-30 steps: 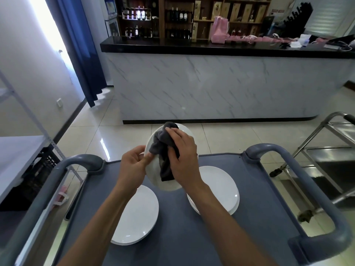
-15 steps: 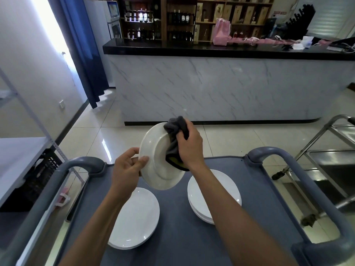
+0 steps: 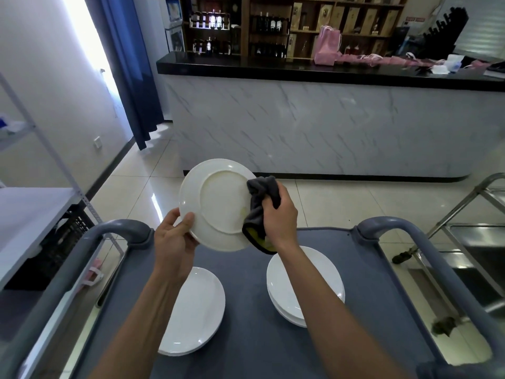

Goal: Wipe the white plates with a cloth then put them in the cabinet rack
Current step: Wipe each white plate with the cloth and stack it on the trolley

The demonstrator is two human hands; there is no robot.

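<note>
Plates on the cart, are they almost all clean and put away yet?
Not yet. One white plate is being wiped now: the left hand holds its rim, and the right hand presses a grey cloth on its underside. Two piles still sit on the cart: the left stack and the right stack. No cabinet rack is in view, so all putting away is left.

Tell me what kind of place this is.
Probably a restaurant or bar service area: a marble-fronted counter, shelves of bottles behind it, and stacked white plates on a grey service cart.
</note>
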